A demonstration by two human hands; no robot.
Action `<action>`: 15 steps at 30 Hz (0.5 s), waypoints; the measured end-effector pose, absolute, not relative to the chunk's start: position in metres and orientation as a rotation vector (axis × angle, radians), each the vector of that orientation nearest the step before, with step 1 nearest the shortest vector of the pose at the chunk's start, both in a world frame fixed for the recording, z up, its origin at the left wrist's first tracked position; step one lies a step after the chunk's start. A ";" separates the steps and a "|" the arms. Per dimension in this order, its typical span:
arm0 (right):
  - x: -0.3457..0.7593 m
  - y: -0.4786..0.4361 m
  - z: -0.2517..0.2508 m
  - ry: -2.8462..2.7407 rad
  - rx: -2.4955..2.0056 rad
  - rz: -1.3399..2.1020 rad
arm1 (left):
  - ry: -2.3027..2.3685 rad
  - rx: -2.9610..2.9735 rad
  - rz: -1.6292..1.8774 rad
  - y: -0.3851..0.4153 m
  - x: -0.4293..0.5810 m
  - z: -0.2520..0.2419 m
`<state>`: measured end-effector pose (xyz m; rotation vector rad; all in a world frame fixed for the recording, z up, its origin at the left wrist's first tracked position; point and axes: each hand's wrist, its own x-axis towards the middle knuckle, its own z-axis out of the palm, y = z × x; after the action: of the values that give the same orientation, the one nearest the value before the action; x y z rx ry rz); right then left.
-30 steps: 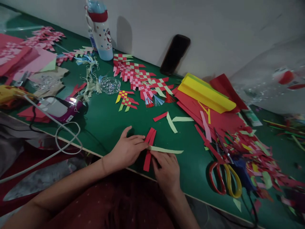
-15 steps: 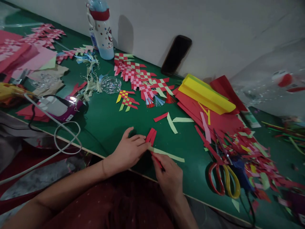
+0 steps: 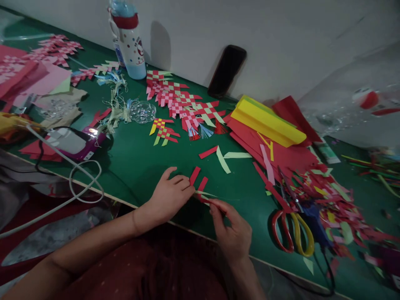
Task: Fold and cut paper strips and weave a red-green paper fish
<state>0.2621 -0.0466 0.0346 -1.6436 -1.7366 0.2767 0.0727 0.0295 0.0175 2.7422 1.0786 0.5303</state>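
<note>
**Paper strips crossing between two hands, join obscured**

Left hand (image 3: 168, 196) is covering the crossing point; how the strips are interlacing there, cannot make out. Pale green strip (image 3: 203, 193) is blurring toward its free end. Upper frame edge is cutting off the bottle (image 3: 131, 50); lower edge is cropping the right forearm. A blue object (image 3: 316, 221) by the scissors (image 3: 295, 233) is sitting half-lost among scraps.

Two red ends (image 3: 203, 183) are jutting out just beyond the left fingertips, on the side away from the wearer. Pale strip is emerging from those same fingertips, running rightward just above the right hand (image 3: 233, 229). Right thumb and forefinger are clamping together on a lower red strip (image 3: 204, 200), which is spanning the gap between the hands. Left fingers are bunching over the join, one digit standing apart; underside hidden, so whether they are pinching, cannot tell.
</note>
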 end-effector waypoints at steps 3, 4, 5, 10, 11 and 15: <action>0.279 -0.058 0.037 -1.692 -1.700 0.197 | 1.079 2.786 0.531 0.029 0.073 0.018; 0.287 -0.063 0.038 -1.647 -1.738 0.165 | 1.079 2.797 0.519 0.029 0.073 0.019; 0.295 -0.068 0.038 -1.579 -1.786 0.127 | 1.077 2.809 0.504 0.029 0.073 0.020; 0.332 -0.082 0.039 -1.211 -2.103 0.077 | 1.022 2.911 0.415 0.032 0.074 0.029; 0.336 -0.083 0.037 -1.193 -2.151 0.125 | 1.014 2.930 0.412 0.032 0.075 0.030; 0.342 -0.078 0.024 -1.209 -2.171 0.260 | 1.009 2.974 0.439 0.032 0.077 0.033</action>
<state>0.3422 -0.0778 0.0236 -2.1710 -1.2089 0.2605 0.0770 0.0322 0.0332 2.9740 1.0094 0.4392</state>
